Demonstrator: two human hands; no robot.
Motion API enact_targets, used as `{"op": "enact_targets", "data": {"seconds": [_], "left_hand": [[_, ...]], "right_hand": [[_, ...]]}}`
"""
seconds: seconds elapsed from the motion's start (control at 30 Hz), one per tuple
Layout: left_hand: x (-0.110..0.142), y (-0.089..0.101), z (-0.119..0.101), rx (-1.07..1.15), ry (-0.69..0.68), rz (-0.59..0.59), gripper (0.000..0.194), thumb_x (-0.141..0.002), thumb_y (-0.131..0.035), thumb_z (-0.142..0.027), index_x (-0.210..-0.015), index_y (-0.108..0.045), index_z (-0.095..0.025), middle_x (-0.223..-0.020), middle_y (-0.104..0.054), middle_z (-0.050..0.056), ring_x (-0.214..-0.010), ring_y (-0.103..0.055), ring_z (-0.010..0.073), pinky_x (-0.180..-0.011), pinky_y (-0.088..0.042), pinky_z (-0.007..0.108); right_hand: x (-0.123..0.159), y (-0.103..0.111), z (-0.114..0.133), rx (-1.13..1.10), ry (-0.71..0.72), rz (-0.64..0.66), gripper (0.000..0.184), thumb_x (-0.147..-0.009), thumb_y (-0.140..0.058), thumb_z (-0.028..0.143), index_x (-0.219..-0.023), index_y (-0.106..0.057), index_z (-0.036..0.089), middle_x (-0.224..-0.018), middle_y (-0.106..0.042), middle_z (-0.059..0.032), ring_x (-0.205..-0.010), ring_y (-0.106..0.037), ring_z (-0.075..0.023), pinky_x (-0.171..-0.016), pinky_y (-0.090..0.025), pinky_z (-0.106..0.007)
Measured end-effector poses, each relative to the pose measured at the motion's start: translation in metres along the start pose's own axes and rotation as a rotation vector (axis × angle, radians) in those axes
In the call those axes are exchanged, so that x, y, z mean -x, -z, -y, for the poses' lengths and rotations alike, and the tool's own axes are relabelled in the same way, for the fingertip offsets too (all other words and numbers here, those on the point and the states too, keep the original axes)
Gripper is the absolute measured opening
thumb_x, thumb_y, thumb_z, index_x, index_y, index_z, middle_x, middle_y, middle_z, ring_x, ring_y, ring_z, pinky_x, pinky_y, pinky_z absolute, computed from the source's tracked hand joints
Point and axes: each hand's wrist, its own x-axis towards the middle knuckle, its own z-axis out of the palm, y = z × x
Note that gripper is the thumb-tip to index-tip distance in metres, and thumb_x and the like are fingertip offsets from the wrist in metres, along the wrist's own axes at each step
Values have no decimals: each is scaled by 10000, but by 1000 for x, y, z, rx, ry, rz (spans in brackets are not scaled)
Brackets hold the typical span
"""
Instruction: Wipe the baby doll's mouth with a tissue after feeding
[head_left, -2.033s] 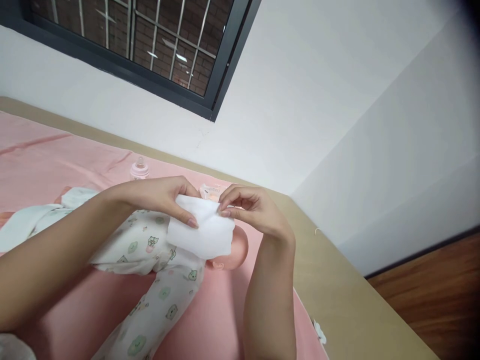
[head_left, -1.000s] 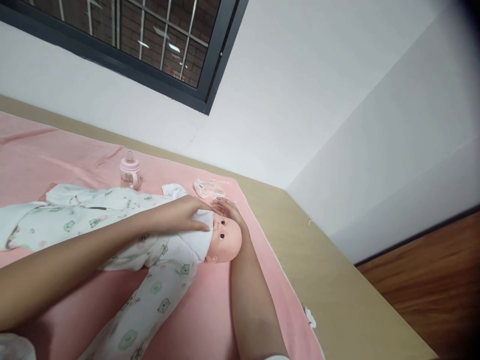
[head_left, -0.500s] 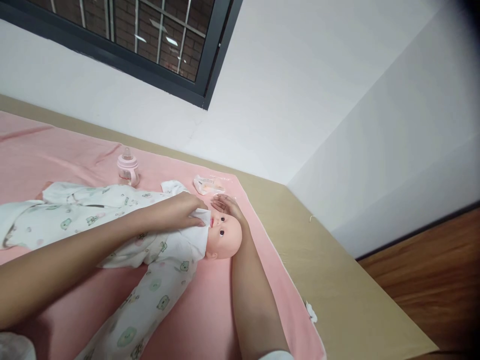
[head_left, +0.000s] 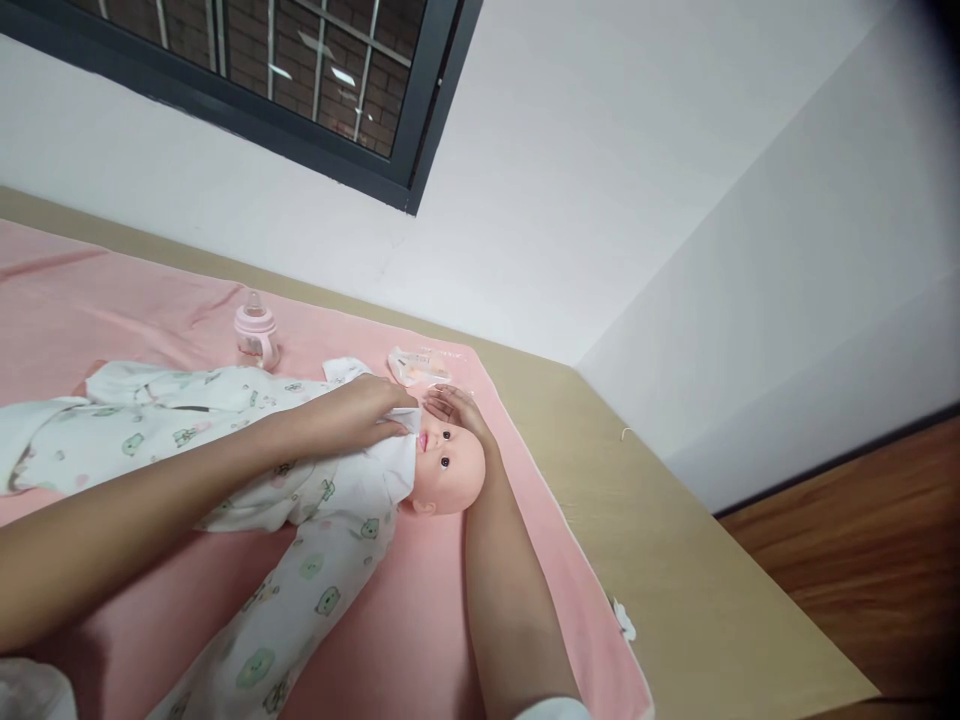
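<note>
A bald baby doll (head_left: 459, 478) lies on its back, head to the right, in a white outfit (head_left: 330, 500) printed with green animal faces. My left hand (head_left: 367, 412) is over its upper chest, thumb and fingers pinched on a white cloth edge (head_left: 405, 421) just below the doll's mouth. Whether this is the outfit's collar or a separate cloth I cannot tell. My right hand (head_left: 456, 408) curves around the far side of the doll's head, its fingers stretched out and apart. The wrist rests against the crown.
A pink-lidded baby bottle (head_left: 256, 335) stands upright behind the doll. Near my right fingers lies a clear plastic packet (head_left: 416, 367). Everything rests on a pink blanket (head_left: 420, 610) over a wooden board (head_left: 675, 560), with a wall and a barred window (head_left: 300, 70) behind.
My left hand has drawn slightly back from the doll's face with the cloth edge, so more of the mouth shows. The right hand has hardly moved.
</note>
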Motion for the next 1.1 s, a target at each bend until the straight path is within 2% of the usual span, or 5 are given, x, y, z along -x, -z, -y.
{"op": "enact_targets", "data": {"seconds": [0.17,0.3,0.6,1.1], "left_hand": [[-1,-2,1,31,-4,-15,143,-887,-487,-209,-756,-531,-172,-800,-612,19,-773,-560,194,-691,-364,279],[0,-3,-1,51,9,-38,109,-886,-471,-183,-820,-556,-168,-888,-640,29,-840,-577,202,-720,-383,276],[-2,-7,0,29,-7,-59,120,-896,-459,-149,-857,-572,-164,-946,-655,37,-901,-587,210,-768,-400,287],[-4,-8,-2,6,36,-117,189,-885,-436,-137,-873,-622,-166,-949,-676,53,-887,-592,227,-765,-417,310]], "right_hand": [[0,0,0,4,-18,-13,322,-647,-837,314,-881,-643,206,-922,-720,-48,-1012,-668,-218,-981,-509,-400],[-1,1,0,-7,-35,-8,306,-663,-828,326,-873,-647,197,-949,-717,-49,-993,-670,-200,-980,-507,-371],[-4,4,-4,-16,-25,5,324,-671,-821,334,-909,-656,188,-975,-718,-50,-972,-673,-190,-983,-509,-361],[7,-7,3,-25,-38,-31,339,-644,-832,325,-887,-634,197,-951,-718,-40,-950,-668,-181,-959,-508,-353]]}}
